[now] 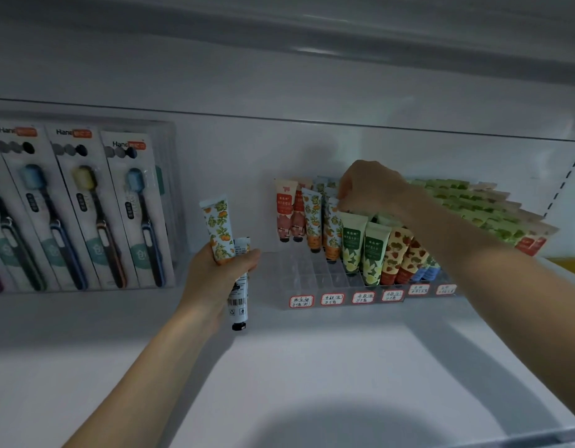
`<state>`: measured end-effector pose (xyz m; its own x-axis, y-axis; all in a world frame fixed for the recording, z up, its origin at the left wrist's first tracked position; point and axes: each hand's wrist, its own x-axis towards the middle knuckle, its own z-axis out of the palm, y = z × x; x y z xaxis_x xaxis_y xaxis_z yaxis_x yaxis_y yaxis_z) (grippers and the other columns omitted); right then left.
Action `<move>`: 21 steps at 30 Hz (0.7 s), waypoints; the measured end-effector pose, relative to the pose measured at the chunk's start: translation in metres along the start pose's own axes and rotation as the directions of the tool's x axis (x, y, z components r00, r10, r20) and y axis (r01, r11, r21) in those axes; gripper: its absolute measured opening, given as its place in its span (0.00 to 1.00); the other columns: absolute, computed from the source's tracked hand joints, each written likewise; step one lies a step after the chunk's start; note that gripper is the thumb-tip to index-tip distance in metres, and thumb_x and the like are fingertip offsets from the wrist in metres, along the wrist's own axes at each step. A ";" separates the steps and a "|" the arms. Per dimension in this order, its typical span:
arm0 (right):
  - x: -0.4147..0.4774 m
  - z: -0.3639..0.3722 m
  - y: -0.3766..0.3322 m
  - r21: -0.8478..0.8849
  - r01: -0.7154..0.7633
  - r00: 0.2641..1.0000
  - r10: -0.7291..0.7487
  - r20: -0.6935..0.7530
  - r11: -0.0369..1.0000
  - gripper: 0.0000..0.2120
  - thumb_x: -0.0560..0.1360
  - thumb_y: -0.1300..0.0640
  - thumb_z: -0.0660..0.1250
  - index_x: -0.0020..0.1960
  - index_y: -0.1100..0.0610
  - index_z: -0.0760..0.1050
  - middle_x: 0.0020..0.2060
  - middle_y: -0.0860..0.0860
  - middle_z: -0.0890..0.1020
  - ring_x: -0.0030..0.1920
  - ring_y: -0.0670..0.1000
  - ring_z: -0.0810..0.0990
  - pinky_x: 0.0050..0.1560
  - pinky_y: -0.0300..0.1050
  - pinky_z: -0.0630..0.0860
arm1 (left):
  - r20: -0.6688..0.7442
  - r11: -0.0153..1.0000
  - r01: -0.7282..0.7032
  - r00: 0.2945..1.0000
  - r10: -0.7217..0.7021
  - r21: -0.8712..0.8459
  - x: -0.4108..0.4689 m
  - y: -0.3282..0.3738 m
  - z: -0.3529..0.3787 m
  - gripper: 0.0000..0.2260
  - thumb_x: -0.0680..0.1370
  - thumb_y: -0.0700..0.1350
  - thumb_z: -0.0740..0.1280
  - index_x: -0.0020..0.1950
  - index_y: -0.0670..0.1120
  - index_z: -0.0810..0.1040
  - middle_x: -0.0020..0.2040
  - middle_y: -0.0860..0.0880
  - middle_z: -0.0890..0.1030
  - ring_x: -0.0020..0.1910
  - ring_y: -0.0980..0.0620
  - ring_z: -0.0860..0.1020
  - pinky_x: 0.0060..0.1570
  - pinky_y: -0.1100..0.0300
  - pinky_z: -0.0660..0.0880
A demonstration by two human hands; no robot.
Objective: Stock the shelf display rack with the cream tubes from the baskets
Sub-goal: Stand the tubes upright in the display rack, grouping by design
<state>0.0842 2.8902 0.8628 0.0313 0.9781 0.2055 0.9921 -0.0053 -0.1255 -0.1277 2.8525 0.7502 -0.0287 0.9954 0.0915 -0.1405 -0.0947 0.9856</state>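
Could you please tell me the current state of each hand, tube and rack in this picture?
Left hand: grips two tubes.
Orange-print tube: held upright, crimp up.
Barcode tube: held beside it, cap down.
Right hand: pinches the top of the racked tube.
Display rack: partly stocked; front cells at its left end empty.
Toothbrush packs: standing in a row.

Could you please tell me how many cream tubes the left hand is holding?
2. An orange-print tube stands up from the left hand; a barcode-side tube points cap-down beside it. Others could be hidden in the grip.
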 end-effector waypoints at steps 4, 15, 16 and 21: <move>0.006 -0.002 0.000 -0.037 0.003 0.999 -0.001 0.041 0.999 0.13 0.70 0.61 0.70 0.53 0.65 0.79 0.52 0.59 0.82 0.51 0.57 0.80 0.44 0.45 0.73 | 0.005 1.000 0.005 1.000 -0.005 -0.002 -0.001 -0.001 -0.001 0.05 0.73 0.38 0.70 0.45 0.44 0.75 0.39 0.48 0.79 0.40 0.52 0.78 0.45 0.56 0.74; 0.010 0.002 0.006 -0.013 0.040 0.999 -0.039 0.028 0.999 0.12 0.72 0.57 0.71 0.51 0.63 0.80 0.49 0.56 0.82 0.50 0.55 0.79 0.49 0.47 0.75 | 0.080 0.997 0.029 0.997 -0.024 -0.066 -0.005 0.002 0.002 0.06 0.74 0.34 0.68 0.48 0.44 0.76 0.44 0.46 0.82 0.43 0.51 0.80 0.50 0.53 0.75; 0.009 0.002 0.008 0.022 0.047 0.998 -0.048 0.033 0.999 0.11 0.72 0.57 0.71 0.50 0.63 0.80 0.48 0.55 0.82 0.50 0.55 0.79 0.50 0.47 0.75 | 0.091 0.996 0.035 0.995 -0.028 -0.085 -0.006 0.002 0.003 0.08 0.74 0.33 0.66 0.48 0.45 0.76 0.44 0.46 0.83 0.42 0.52 0.81 0.49 0.55 0.76; 0.001 -0.002 0.008 0.131 0.086 0.990 -0.071 -0.120 0.988 0.05 0.74 0.58 0.67 0.46 0.59 0.79 0.47 0.54 0.82 0.50 0.53 0.79 0.47 0.43 0.72 | 0.119 0.989 0.051 0.992 -0.035 -0.137 -0.008 0.004 0.003 0.08 0.75 0.34 0.66 0.50 0.46 0.77 0.45 0.48 0.84 0.40 0.56 0.83 0.47 0.58 0.77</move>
<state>0.0929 2.8912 0.8636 -0.0246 0.9439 0.3293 0.9666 0.1065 -0.2331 -0.1248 2.8444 0.7543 0.0942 0.9929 0.0732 -0.2760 -0.0446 0.9601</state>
